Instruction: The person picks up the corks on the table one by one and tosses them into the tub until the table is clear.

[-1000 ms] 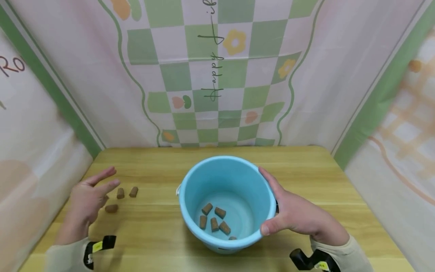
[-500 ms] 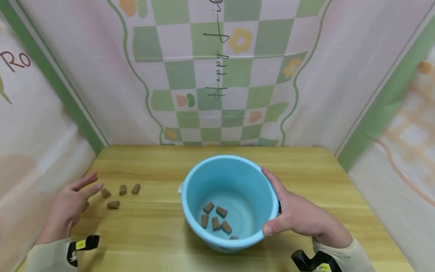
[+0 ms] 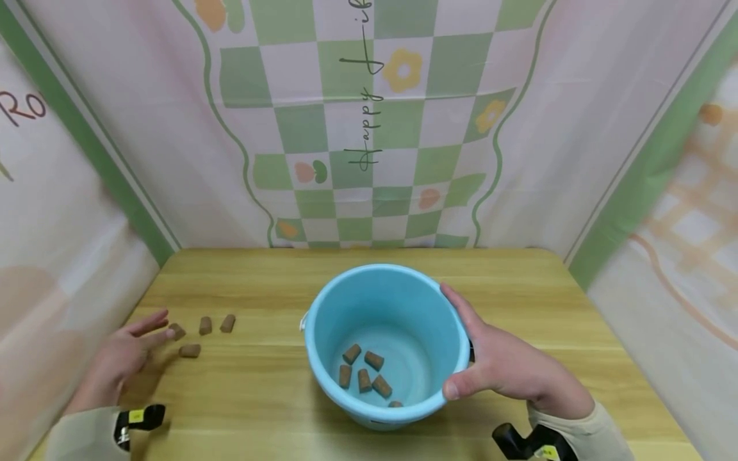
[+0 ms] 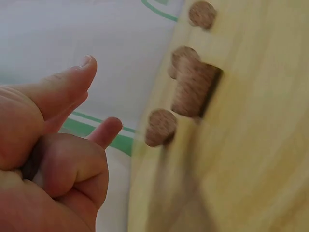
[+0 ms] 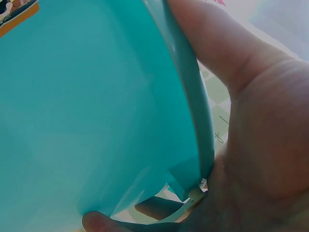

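A light-blue bucket (image 3: 380, 298) stands on the wooden table, with several brown tapered corks (image 3: 364, 380) on its floor. My right hand (image 3: 501, 358) grips its right rim, thumb over the edge; in the right wrist view, fingertips press the bucket's outer wall (image 5: 96, 106). At the left, several loose corks (image 3: 205, 325) lie on the table. My left hand (image 3: 118, 358) hovers beside them, its extended fingertips right at the leftmost cork (image 3: 177, 331). In the left wrist view, curled fingers (image 4: 77, 169) fold over a mostly hidden dark brown piece, apparently a cork, against the palm.
A white handle mount (image 3: 303, 321) sticks out on the bucket's left side. The wooden table (image 3: 259, 397) meets a patterned cloth wall (image 3: 346, 211) at the back, with more cloth hanging close at both sides. Each wrist wears a black camera mount (image 3: 151, 416).
My left hand has drawn left off the loose corks, uncovering the leftmost one, then lowered toward it. The bucket and my right hand stay in place; the head view shifts slightly.
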A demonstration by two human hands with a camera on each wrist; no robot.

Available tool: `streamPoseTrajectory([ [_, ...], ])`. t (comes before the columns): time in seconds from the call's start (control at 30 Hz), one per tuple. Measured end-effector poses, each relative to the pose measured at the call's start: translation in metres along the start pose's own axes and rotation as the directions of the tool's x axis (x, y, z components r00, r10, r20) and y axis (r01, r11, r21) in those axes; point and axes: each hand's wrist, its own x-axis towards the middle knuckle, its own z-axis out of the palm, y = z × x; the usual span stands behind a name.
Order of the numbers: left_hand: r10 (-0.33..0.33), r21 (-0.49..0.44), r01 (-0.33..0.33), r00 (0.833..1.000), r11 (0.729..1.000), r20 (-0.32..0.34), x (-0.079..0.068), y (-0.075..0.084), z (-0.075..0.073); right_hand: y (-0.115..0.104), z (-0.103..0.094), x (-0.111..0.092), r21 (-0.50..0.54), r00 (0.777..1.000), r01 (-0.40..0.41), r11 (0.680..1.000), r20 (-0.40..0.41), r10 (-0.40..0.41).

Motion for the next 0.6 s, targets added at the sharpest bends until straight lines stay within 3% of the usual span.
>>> streamPoseTrajectory([
  [0.13,-0.033,-0.004,0.033,0.999,0.999,0.022,0.004,-0.007,0.003,0.001,0.000,0.000,-0.010,1.000,0.000,1.000,-0.003,0.000],
  [0.4,-0.100,-0.145,0.111,0.992,0.983,0.079,0.011,-0.019,0.010,0.000,-0.001,0.000,-0.023,1.000,0.012,1.000,-0.006,-0.012],
  [0.6,-0.158,-0.153,0.159,0.987,0.975,0.017,0.013,-0.024,0.012,-0.002,0.001,0.000,0.019,1.000,-0.002,1.000,0.008,0.002],
])
